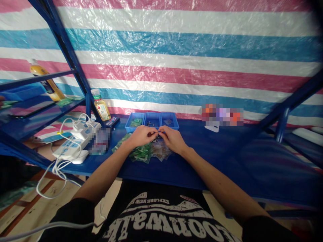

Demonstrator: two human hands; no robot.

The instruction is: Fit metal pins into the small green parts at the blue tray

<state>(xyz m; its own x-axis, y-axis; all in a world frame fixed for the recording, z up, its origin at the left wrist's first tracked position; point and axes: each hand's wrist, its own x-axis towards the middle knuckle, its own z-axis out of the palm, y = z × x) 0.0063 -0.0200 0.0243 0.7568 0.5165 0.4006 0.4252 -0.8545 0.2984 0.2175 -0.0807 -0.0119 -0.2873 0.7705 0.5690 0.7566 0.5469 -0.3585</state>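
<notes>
My left hand [143,136] and my right hand [173,139] meet over the blue table, fingertips pinched together. Between them is a small dark piece, too tiny to name. Below my left hand lies a heap of green packets [141,153]. Small clear packets with brownish contents [161,151] are spread under my right hand. Just beyond my fingers stands a blue three-part tray [131,129]. Its left compartment holds green packets [136,122], the middle one a few small dark pins [150,124], and the right one a clear packet [168,121].
At the left are a white power strip [67,149] with tangled cables, a bottle of yellow drink [101,107] and a dark box [112,122]. A white card-like piece [212,127] lies at the back right. Blue frame posts [280,126] rise at both sides.
</notes>
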